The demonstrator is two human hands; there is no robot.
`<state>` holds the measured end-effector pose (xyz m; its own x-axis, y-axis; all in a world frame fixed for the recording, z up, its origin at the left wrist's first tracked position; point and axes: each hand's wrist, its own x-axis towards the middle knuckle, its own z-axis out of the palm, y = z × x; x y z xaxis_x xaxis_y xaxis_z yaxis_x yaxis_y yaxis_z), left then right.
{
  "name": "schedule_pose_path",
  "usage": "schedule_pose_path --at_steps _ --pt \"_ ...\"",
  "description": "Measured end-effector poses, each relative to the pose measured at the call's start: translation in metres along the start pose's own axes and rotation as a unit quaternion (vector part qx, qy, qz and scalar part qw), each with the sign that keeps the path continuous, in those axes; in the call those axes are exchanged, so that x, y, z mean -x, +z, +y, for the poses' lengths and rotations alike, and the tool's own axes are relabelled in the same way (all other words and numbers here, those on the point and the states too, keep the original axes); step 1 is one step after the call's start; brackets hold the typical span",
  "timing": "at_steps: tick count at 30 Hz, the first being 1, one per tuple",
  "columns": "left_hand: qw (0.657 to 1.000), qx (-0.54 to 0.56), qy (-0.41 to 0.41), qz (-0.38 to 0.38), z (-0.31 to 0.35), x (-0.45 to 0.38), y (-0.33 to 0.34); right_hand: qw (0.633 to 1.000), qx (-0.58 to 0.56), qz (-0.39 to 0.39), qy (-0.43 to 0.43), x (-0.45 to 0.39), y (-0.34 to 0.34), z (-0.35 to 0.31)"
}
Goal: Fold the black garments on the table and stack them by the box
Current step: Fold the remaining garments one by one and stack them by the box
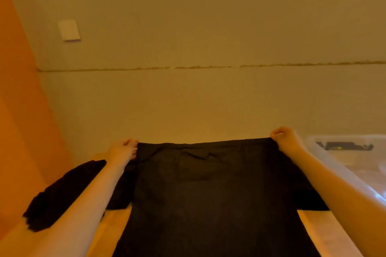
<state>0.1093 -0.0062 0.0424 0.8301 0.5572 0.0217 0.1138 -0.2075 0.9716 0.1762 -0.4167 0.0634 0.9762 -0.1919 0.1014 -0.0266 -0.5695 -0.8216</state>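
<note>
Nearest you in the head view, the black garment [208, 194] lies spread over the table [325, 236]. Your left hand [122, 150] and right hand [285, 137] each pinch a far corner in curled fingers. Uneven pulling could skew the fold; a sleeve might brush the clear box [342, 154] just right. Another dark garment [62, 192] waits at left. No readable writing shows anywhere.
</note>
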Motion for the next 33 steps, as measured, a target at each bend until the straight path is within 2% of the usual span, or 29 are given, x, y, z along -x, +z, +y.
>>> schedule_pose_path --at_steps 2,3,6,8,10,11,15,23,26,29,33 --pt "0.989 -0.134 0.057 0.035 -0.015 0.004 0.019 0.994 0.100 0.002 -0.034 0.004 0.031 0.011" --pt "0.976 -0.191 0.100 0.025 -0.022 0.012 0.028 0.988 0.140 -0.016 -0.059 0.014 0.045 0.015" --pt "0.935 -0.284 0.183 -0.104 -0.041 0.055 0.056 0.959 0.233 -0.106 -0.125 0.050 0.078 0.029" --pt "0.900 -0.349 0.190 -0.180 -0.058 0.074 0.070 0.930 0.285 -0.187 -0.138 0.069 0.090 0.042" --pt "0.852 -0.444 0.164 -0.223 -0.074 0.080 0.077 0.905 0.328 -0.237 -0.129 0.078 0.096 0.057" --pt "0.831 -0.483 0.148 -0.235 -0.079 0.078 0.078 0.903 0.335 -0.240 -0.119 0.078 0.097 0.063" --pt "0.797 -0.535 0.139 -0.245 -0.085 0.069 0.079 0.899 0.362 -0.218 -0.116 0.071 0.099 0.073" --pt "0.795 -0.548 0.126 -0.228 -0.086 0.072 0.078 0.887 0.372 -0.238 -0.134 0.068 0.097 0.075" --pt "0.808 -0.537 0.119 -0.213 -0.090 0.070 0.077 0.888 0.362 -0.246 -0.137 0.066 0.094 0.076" --pt "0.824 -0.529 0.107 -0.175 -0.094 0.065 0.075 0.897 0.349 -0.239 -0.130 0.065 0.093 0.077" --pt "0.821 -0.541 0.085 -0.162 -0.096 0.058 0.069 0.902 0.357 -0.218 -0.108 0.060 0.089 0.081"
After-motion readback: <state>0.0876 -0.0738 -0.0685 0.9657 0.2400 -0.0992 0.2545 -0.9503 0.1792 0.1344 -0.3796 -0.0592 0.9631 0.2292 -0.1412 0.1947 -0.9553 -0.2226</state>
